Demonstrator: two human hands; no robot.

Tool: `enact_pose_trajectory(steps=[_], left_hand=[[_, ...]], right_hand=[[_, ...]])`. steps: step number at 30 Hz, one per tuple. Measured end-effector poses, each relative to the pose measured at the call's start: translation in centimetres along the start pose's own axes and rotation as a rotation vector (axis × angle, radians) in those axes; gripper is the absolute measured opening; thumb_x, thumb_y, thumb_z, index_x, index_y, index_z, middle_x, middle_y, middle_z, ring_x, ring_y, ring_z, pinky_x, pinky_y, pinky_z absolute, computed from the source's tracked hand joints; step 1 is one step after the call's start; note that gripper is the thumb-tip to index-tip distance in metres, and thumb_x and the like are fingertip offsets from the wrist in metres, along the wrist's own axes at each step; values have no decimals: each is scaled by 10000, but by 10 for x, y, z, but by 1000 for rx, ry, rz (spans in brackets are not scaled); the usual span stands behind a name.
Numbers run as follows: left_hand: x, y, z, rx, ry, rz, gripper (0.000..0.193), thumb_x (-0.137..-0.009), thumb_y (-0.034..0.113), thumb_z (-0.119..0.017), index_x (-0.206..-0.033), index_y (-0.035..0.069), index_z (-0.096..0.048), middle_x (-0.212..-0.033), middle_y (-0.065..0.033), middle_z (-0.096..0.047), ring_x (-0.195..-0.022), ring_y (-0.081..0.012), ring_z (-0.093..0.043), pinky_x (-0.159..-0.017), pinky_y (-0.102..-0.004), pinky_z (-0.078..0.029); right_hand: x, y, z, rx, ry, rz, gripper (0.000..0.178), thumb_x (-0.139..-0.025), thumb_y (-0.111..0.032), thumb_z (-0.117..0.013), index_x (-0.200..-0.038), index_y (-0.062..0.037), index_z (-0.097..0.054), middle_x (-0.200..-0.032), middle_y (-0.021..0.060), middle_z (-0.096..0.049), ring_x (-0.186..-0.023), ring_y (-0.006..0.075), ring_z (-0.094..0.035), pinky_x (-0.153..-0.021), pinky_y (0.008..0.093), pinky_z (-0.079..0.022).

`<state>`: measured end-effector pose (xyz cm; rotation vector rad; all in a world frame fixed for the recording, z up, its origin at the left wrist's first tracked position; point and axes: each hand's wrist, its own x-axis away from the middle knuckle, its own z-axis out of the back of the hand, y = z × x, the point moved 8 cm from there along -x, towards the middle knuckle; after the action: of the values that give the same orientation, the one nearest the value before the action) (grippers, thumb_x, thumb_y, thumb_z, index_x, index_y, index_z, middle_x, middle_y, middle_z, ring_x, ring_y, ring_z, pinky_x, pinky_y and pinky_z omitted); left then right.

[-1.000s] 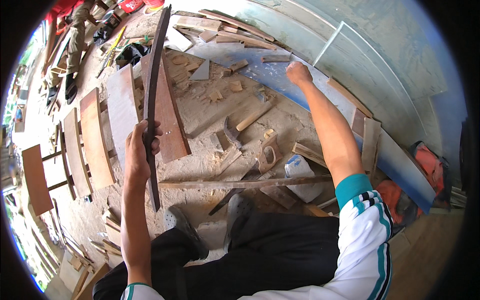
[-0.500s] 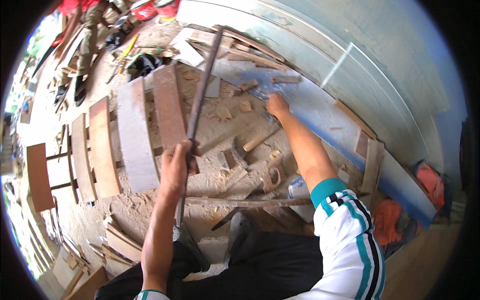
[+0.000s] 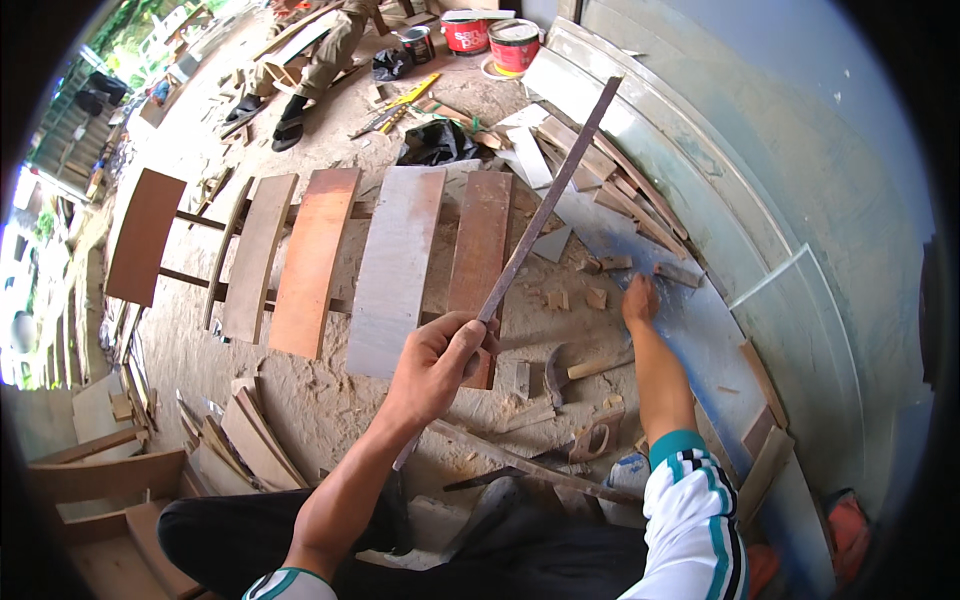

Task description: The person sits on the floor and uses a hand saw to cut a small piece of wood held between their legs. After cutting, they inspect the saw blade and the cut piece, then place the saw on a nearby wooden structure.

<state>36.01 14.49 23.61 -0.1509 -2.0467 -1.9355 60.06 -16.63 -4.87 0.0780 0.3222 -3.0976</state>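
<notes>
Wooden strip [image 3: 545, 210], long, thin and dark, slants up from the left hand [image 3: 440, 362] toward the pale sheet-metal wall [image 3: 720, 150] at the top right; the fingers are curled tight around its lower part, and a short end pokes out below the wrist. The right hand [image 3: 640, 300] is stretched out onto the blue-grey sheet [image 3: 700, 330] on the sandy floor, fingers down beside small wood blocks [image 3: 597, 297] (whether it pinches anything I cannot tell). A hammer [image 3: 557, 372] lies between the forearms. Five boards [image 3: 400, 265] rest side by side on rails beyond the left hand. Two paint buckets [image 3: 490, 35] stand at the far edge.
</notes>
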Motion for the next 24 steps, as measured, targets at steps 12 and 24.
enact_pose_trajectory(steps=[12, 24], left_hand=[[8, 36, -19, 171, -146, -171, 360, -1048, 282, -466, -1193, -22, -594, -954, -36, -657, -680, -46, -449, -591, -206, -401], [3, 91, -53, 120, -148, -454, 339, -1058, 293, -417, -1165, 3, -555, -824, -8, -554, -667, -63, -481, -604, -226, -417]], right_hand=[[21, -61, 104, -755, -129, 92, 142, -836, -154, -650, -802, -37, -577, -729, 80, -656, -631, 192, -620, -589, 350, -482], [139, -192, 409, -942, -185, 325, 164, -903, -99, -659, -1017, 18, -667, -782, 53, -665, -658, 77, -593, -586, 232, -484]])
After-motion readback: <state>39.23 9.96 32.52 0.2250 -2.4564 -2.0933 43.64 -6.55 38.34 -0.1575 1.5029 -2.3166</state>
